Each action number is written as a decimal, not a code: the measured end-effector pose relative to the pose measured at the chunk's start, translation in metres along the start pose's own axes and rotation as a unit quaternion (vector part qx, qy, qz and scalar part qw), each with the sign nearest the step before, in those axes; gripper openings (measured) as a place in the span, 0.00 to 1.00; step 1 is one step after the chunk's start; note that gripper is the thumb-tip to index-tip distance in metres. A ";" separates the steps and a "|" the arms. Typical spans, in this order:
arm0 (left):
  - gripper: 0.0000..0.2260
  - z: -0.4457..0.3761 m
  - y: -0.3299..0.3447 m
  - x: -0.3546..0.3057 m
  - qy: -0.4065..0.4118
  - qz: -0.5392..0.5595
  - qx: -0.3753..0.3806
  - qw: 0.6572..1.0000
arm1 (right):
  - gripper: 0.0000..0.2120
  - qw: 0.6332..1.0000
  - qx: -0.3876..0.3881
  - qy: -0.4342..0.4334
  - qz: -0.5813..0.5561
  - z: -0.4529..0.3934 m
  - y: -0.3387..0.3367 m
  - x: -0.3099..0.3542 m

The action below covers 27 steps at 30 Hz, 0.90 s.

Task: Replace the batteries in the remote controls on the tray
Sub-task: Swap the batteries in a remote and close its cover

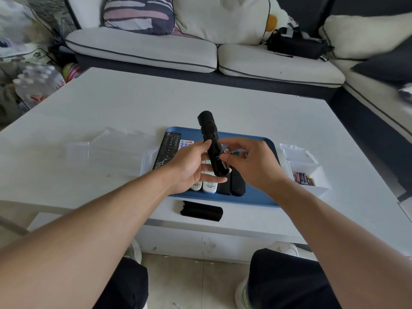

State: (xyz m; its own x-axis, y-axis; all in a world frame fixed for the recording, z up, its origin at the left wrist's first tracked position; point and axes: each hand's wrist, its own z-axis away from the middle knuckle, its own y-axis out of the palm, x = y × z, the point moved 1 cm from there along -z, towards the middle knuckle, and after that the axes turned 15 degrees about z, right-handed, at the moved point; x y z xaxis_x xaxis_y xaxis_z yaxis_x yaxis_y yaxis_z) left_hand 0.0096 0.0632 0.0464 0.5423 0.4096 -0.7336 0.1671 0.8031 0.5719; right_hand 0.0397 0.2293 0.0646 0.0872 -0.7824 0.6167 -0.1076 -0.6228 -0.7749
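Note:
My left hand (194, 166) holds a long black remote (210, 139) upright above the blue tray (256, 197), thumb on one side and fingers beneath. My right hand (252, 161) pinches a small battery (224, 151) right at the remote's open back. The remote's black battery cover (201, 210) lies on the table in front of the tray. On the tray lie a black keypad remote (168, 149), white remotes (209, 186) and black remotes (237, 184), partly hidden by my hands.
A white box (308, 175) with its lid open holds several batteries (303, 178) right of the tray. A clear plastic box (107, 152) stands left of the tray. The white table (133, 103) is ringed by a sofa at the back and right.

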 end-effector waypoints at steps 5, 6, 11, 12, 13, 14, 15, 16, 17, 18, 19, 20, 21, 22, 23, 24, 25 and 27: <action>0.18 0.003 0.003 0.001 -0.015 -0.011 0.007 1.000 | 0.05 1.000 -0.007 0.007 -0.007 0.000 -0.003 -0.002; 0.18 0.003 0.003 0.001 -0.019 -0.016 0.008 1.000 | 0.04 1.000 0.001 0.006 -0.009 0.000 -0.003 -0.003; 0.19 0.006 0.007 0.003 -0.039 -0.025 0.024 0.999 | 0.07 0.999 0.030 -0.001 -0.034 0.002 -0.006 -0.004; 0.18 0.006 0.007 0.004 -0.043 -0.028 0.027 0.998 | 0.07 0.999 0.035 -0.008 -0.035 0.003 -0.006 -0.003; 0.18 0.005 0.008 0.004 -0.046 -0.028 0.028 0.998 | 0.07 0.999 0.040 -0.011 -0.034 0.004 -0.006 -0.001; 0.18 0.005 0.008 0.005 -0.050 -0.026 0.028 0.998 | 0.06 0.998 0.041 -0.014 -0.036 0.005 -0.005 0.000; 0.18 0.004 0.008 0.006 -0.053 -0.021 0.026 0.998 | 0.05 0.998 0.040 -0.013 -0.040 0.005 -0.005 0.000; 0.19 0.004 0.008 0.006 -0.056 -0.014 0.025 0.998 | 0.04 0.998 0.036 -0.009 -0.045 0.005 -0.005 -0.001; 0.19 0.003 0.008 0.006 -0.060 -0.008 0.025 0.998 | 0.03 0.998 0.033 -0.003 -0.050 0.005 -0.005 -0.001; 0.20 0.003 0.008 0.007 -0.064 -0.003 0.026 0.998 | 0.03 0.998 0.029 0.004 -0.057 0.004 -0.004 -0.003; 0.19 0.004 0.008 0.007 -0.066 -0.001 0.030 0.997 | 0.02 0.998 0.028 0.011 -0.063 0.004 -0.004 -0.004; 0.18 0.004 0.009 0.007 -0.067 -0.002 0.036 0.997 | 0.02 0.997 0.027 0.019 -0.071 0.003 -0.004 -0.005; 0.16 0.004 0.009 0.007 -0.065 -0.006 0.042 0.997 | 0.03 0.996 0.029 0.026 -0.079 0.003 -0.003 -0.007; 0.14 0.004 0.010 0.008 -0.062 -0.010 0.047 0.997 | 0.04 0.996 0.032 0.031 -0.084 0.003 -0.003 -0.008; 0.13 0.005 0.010 0.008 -0.059 -0.011 0.050 0.997 | 0.07 0.995 0.037 0.034 -0.084 0.003 -0.003 -0.009; 0.13 0.005 0.010 0.008 -0.055 -0.010 0.052 0.997 | 0.10 0.995 0.042 0.037 -0.078 0.002 -0.002 -0.010; 0.12 0.005 0.009 0.008 -0.052 -0.010 0.053 0.997 | 0.13 0.996 0.049 0.044 -0.068 0.002 -0.001 -0.011; 0.12 0.004 0.009 0.009 -0.047 -0.015 0.057 0.997 | 0.15 0.996 0.056 0.055 -0.048 0.001 0.000 -0.014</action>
State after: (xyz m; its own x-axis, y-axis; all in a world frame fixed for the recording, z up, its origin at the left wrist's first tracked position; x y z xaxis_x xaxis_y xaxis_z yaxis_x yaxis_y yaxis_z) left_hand 0.0190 0.0723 0.0468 0.6097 0.3384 -0.7168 0.2743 0.7584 0.5913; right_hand 0.0395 0.2403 0.0559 -0.0186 -0.7179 0.6959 0.0072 -0.6961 -0.7179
